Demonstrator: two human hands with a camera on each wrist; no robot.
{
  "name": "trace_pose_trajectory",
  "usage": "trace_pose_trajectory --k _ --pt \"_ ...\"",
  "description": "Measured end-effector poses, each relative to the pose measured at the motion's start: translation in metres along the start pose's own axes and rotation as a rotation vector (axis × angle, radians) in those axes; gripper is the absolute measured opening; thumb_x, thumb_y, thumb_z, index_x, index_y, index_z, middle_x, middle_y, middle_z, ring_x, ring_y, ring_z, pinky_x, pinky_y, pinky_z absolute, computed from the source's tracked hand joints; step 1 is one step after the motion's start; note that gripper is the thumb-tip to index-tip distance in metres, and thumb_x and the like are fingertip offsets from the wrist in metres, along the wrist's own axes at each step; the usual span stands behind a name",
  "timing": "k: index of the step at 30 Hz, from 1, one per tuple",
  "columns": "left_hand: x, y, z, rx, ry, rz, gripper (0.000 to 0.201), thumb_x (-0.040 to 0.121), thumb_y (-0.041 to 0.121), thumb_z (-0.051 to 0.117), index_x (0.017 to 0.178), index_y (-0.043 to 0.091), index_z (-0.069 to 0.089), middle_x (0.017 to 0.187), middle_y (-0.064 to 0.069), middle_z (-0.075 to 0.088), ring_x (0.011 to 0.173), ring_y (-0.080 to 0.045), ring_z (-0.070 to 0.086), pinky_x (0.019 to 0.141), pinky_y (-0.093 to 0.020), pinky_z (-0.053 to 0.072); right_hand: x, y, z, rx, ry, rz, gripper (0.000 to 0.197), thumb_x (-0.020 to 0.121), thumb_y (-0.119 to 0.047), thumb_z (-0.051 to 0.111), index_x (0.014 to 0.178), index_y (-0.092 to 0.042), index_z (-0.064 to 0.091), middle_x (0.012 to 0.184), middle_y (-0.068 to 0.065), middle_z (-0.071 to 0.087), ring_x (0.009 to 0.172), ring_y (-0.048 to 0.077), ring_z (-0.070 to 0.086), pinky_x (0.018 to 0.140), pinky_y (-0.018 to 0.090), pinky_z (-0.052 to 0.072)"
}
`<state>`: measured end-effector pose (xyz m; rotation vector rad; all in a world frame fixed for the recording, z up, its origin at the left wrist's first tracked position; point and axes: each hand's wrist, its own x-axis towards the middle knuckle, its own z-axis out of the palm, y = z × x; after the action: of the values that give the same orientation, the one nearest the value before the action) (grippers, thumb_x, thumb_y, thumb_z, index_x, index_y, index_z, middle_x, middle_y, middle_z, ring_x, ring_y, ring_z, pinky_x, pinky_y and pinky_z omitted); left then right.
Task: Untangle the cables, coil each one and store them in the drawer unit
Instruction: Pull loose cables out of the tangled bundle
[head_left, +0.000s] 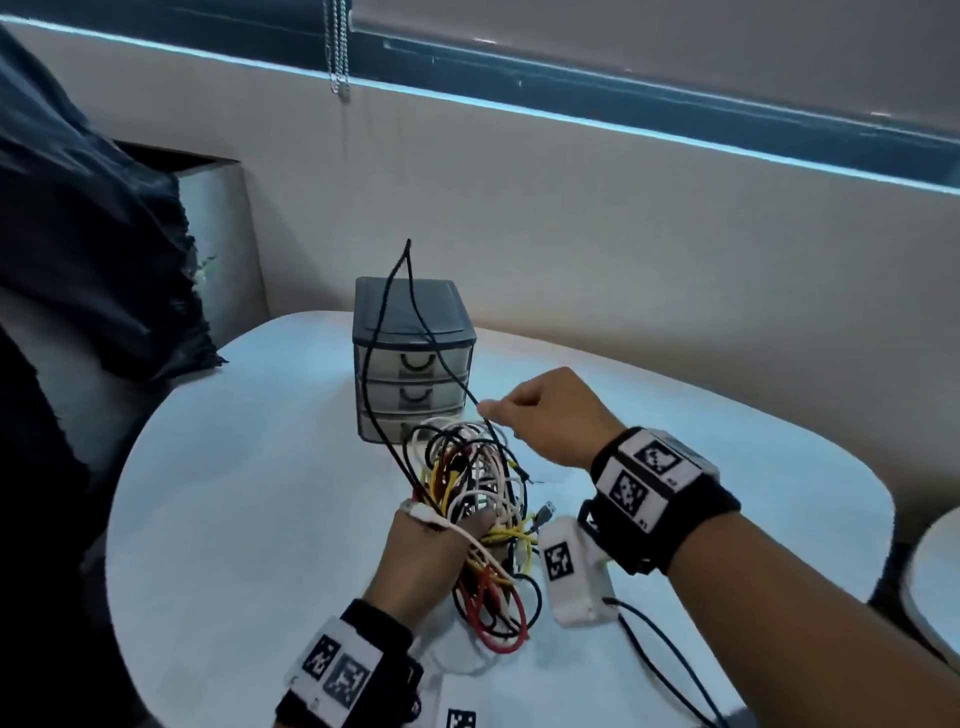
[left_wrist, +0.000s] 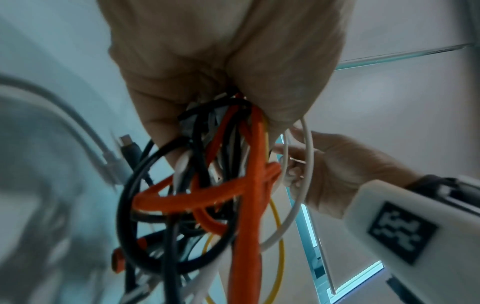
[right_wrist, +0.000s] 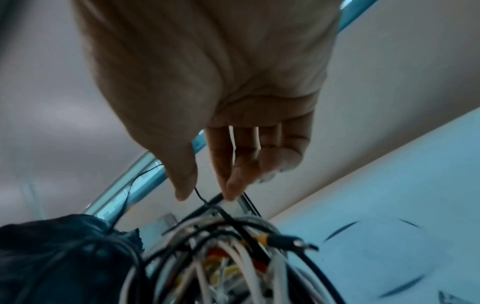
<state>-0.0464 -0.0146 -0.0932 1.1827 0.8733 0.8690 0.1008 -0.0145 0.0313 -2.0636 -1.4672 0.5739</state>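
Note:
A tangle of cables in white, black, red and yellow is lifted off the white table in front of the small grey drawer unit, whose three drawers are closed. My left hand grips the tangle from below; up close, the left hand has its fingers curled round an orange-red cable and several others. My right hand pinches a thin black cable that loops high above the drawer unit. In the right wrist view the right hand holds this strand just above the tangle.
A dark cloth hangs over something at the left. Another white table edge shows at the far right. A wall and a window sill run close behind the drawer unit. A black lead trails from my right wrist camera across the table.

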Motion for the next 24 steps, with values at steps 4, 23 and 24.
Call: trace_pose_trajectory --k 4,23,24 --pt "0.004 0.0 -0.003 0.055 -0.029 0.1 0.018 0.086 0.002 0.071 0.098 0.015 0.073 0.092 -0.004 0.077 0.088 -0.022 0.074 0.078 -0.037 0.059 0.014 0.01 0.018 -0.081 -0.062 -0.03 0.024 0.087 -0.036 0.072 0.083 -0.014 0.079 0.06 -0.012 0.06 0.045 -0.001 0.047 0.047 0.013 0.033" --pt "-0.023 0.002 -0.005 -0.113 0.016 -0.011 0.005 0.086 0.0 0.071 0.081 0.002 0.072 0.085 -0.016 0.076 0.078 -0.033 0.074 0.064 -0.035 0.06 0.022 -0.087 -0.05 0.096 0.285 -0.362 0.022 0.086 -0.034 0.073 0.096 -0.014 0.073 0.079 -0.002 0.07 0.071 0.013 0.065 0.07 0.03 0.054" --pt "-0.024 0.002 -0.006 -0.136 0.02 -0.013 0.004 0.086 -0.001 0.07 0.085 0.001 0.073 0.084 -0.017 0.076 0.079 -0.033 0.074 0.064 -0.036 0.06 0.017 -0.073 -0.039 0.063 0.225 -0.293 0.026 0.084 -0.038 0.074 0.094 -0.014 0.074 0.078 -0.001 0.069 0.069 0.013 0.064 0.07 0.031 0.054"
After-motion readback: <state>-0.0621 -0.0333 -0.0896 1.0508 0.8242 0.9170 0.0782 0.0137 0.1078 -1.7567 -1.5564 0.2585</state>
